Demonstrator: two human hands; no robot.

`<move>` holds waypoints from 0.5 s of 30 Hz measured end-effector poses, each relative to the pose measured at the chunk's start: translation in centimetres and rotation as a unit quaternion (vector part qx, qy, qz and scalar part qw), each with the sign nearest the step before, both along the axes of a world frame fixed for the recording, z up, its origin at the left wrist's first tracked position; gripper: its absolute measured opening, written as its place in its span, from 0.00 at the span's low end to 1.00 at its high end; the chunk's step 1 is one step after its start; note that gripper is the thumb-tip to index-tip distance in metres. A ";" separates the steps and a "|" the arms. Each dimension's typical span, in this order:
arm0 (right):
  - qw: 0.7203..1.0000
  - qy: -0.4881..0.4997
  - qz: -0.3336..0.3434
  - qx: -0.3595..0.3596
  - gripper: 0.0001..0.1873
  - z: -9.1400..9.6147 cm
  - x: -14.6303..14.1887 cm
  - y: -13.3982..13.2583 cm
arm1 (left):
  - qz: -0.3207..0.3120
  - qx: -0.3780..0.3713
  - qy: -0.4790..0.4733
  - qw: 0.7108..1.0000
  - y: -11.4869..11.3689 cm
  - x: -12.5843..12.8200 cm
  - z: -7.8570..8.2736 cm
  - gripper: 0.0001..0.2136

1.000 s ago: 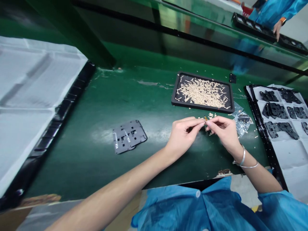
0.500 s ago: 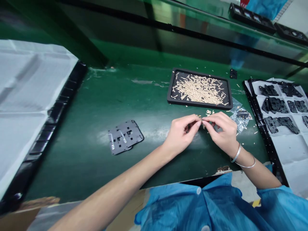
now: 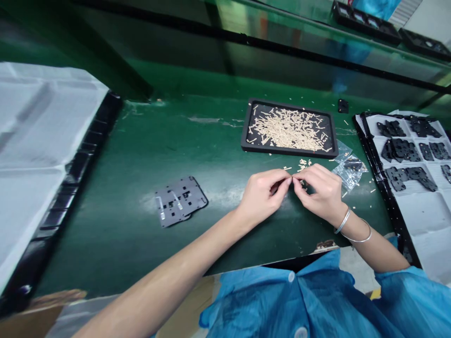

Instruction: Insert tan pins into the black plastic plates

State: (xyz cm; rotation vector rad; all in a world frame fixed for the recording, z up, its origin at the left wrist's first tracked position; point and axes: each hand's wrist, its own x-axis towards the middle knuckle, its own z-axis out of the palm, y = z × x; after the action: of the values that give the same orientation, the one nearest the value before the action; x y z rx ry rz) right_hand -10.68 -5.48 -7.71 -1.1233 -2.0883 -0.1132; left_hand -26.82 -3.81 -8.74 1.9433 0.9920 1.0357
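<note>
bare left hand and bare right hand pinch fingertips together on a tiny hidden bit | we reckon featherlight, bendy, droppable | hold its ends

The bare left forearm slants in long from the lower left and the right forearm comes in short from the lower right, so the left grip and right grip meet knuckles-up, each pinched shut, tips touching, other fingers curled.
</note>
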 end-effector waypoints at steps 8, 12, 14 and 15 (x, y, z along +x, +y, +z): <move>0.995 0.072 -0.064 -0.009 0.08 0.9 0.9 0.6 | -0.143 -0.310 -0.141 0.929 1.2 -1.0 0.8 0.11; 0.989 0.090 -0.114 0.020 0.06 0.8 2.2 1.5 | -0.202 -0.402 -0.225 0.864 1.6 -1.0 0.3 0.12; 0.989 0.070 -0.127 0.019 0.08 0.6 2.8 1.9 | -0.209 -0.424 -0.254 0.844 1.6 -1.0 0.4 0.12; 0.990 0.057 -0.129 0.018 0.10 0.5 2.9 2.0 | -0.209 -0.433 -0.267 0.835 1.6 -1.0 0.4 0.12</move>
State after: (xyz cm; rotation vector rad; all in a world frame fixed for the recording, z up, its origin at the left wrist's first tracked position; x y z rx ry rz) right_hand -7.80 -3.43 -7.20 -1.3423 -1.8261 -0.2046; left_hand -27.80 -2.20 -8.31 0.9573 0.5176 0.6306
